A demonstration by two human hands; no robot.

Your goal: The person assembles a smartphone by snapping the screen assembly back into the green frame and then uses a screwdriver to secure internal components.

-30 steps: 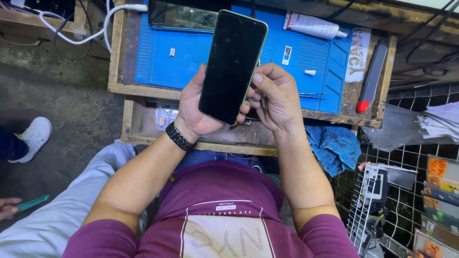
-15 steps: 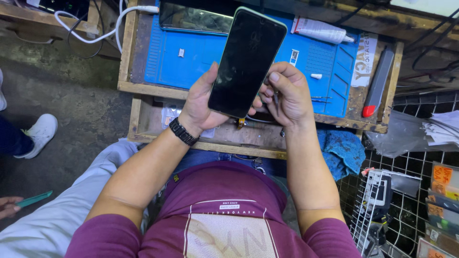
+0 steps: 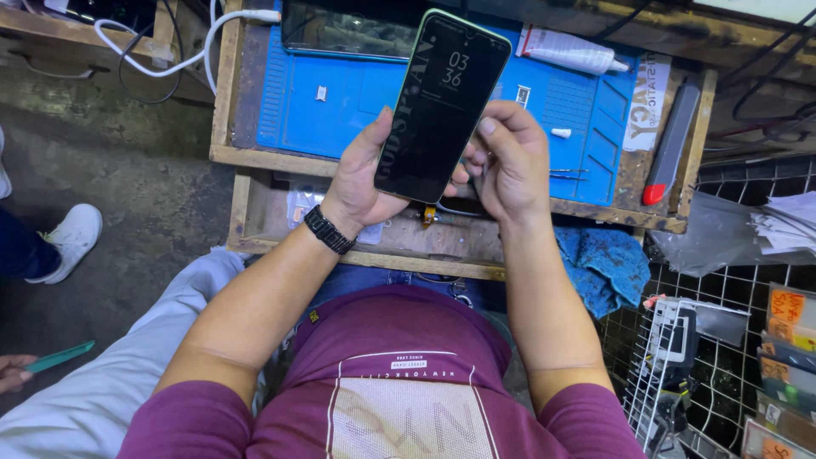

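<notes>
Wooden and low, a small workbench (image 3: 255, 157) is seen from above, with a blue work mat (image 3: 357, 110) laid across its top and a white cable (image 3: 183, 55) trailing off its far left corner. A smartphone (image 3: 442, 106) is held up over the mat, tilted with its top end away from the body. It is cradled from behind by the left hand (image 3: 361, 174), whose thumb is wrapped round the left edge; a black wristband (image 3: 328, 229) is worn on that wrist. The right hand (image 3: 510, 161) is closed against the phone's right edge, fingertips curled onto the side near the lower half. Half a second ago the screen was dark; it is now lit, and a clock display is shown on the glass. From this it may be judged that the handset has been woken and answers to a press. On the mat a white tube (image 3: 568, 53) lies at the far right, a red-tipped tool (image 3: 671, 140) is laid along the bench's right edge, and a blue cloth (image 3: 605, 265) hangs below.
</notes>
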